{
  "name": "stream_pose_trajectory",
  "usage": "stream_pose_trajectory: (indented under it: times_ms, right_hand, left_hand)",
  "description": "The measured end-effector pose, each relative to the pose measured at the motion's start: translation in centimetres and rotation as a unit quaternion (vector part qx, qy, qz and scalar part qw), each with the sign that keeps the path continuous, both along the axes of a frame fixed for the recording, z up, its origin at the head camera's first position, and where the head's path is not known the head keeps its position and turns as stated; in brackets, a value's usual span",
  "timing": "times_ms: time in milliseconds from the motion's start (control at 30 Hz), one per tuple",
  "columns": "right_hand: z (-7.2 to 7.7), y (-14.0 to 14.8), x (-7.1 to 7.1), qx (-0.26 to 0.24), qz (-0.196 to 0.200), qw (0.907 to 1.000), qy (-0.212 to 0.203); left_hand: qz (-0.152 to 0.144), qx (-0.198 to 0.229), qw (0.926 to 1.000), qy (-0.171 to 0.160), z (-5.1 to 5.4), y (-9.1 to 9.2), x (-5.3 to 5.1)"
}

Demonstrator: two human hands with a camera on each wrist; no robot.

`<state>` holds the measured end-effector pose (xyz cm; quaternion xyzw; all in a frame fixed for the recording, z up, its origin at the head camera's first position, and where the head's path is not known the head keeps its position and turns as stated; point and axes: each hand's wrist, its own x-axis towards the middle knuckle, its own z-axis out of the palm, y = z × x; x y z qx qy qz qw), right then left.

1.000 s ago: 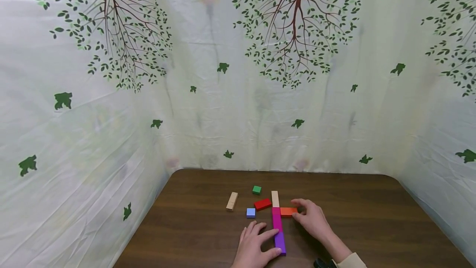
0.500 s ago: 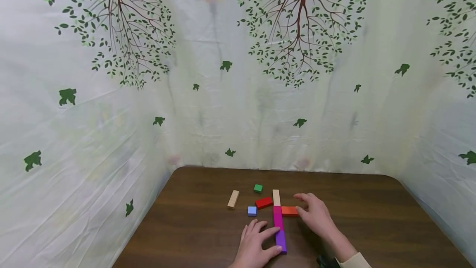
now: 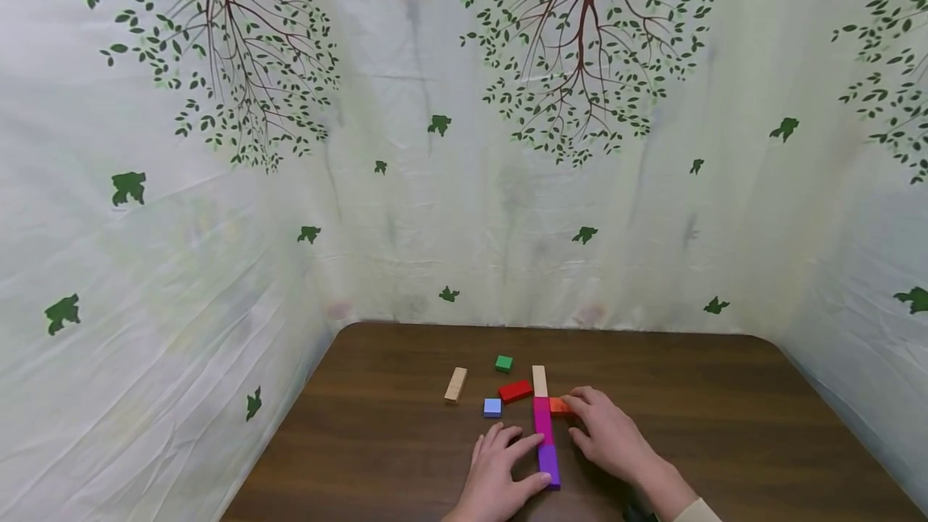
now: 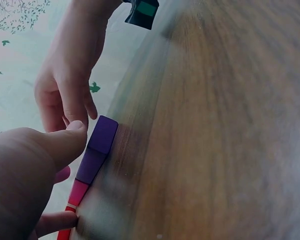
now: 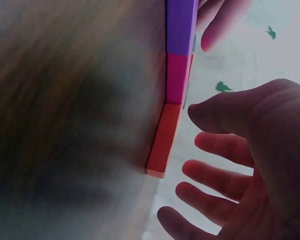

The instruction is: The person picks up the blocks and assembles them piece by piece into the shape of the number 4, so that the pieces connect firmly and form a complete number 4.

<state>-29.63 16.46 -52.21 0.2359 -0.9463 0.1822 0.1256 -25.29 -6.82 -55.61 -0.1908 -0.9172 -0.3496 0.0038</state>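
Observation:
In the head view a purple block (image 3: 548,470), a magenta block (image 3: 541,417) and a plain wooden block (image 3: 540,381) form a line. An orange block (image 3: 557,406) juts right from the magenta one. My left hand (image 3: 493,475) lies spread on the line's left, thumb at the purple block's near end, forefinger near the purple-magenta joint. Over the orange block's right end reaches my right hand (image 3: 615,440), forefinger covering part of it, thumb lower and apart. The right wrist view shows the right hand (image 5: 255,145) with fingers spread beside the orange block (image 5: 165,137).
Left of the line lie a red block (image 3: 515,391), a blue block (image 3: 492,408), a green block (image 3: 503,363) and another wooden block (image 3: 456,385). The brown table (image 3: 689,401) meets a pale curtain (image 3: 507,280) printed with trees and leaves.
After backing off from the orange block's right end, my right hand has come left again, its forefinger now over that end. The left hand stays at the purple block.

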Motion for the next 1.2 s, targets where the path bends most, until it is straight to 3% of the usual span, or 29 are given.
stream_pose_trajectory:
  times_ms: [300, 633, 933, 1200]
  right_hand:
    - [-0.6, -0.1, 0.1, 0.046, 0.019, 0.9982, -0.032]
    - [-0.6, 0.0, 0.0, 0.082, 0.033, 0.9960, -0.013]
    - [-0.8, 0.1, -0.3, 0.095, 0.037, 0.9948, -0.001]
    - [-0.9, -0.1, -0.2, 0.100, 0.039, 0.9941, 0.018]
  left_hand:
    - [-0.005, -0.002, 0.9998, 0.020, -0.3, 0.0, -0.2]
    - [-0.004, 0.000, 0.9998, 0.020, -0.3, 0.0, -0.2]
    - [-0.002, 0.021, 0.9991, 0.036, 0.4, 0.0, 0.2]
    - [-0.003, 0.038, 0.9972, 0.064, 1.6, -0.5, -0.4]
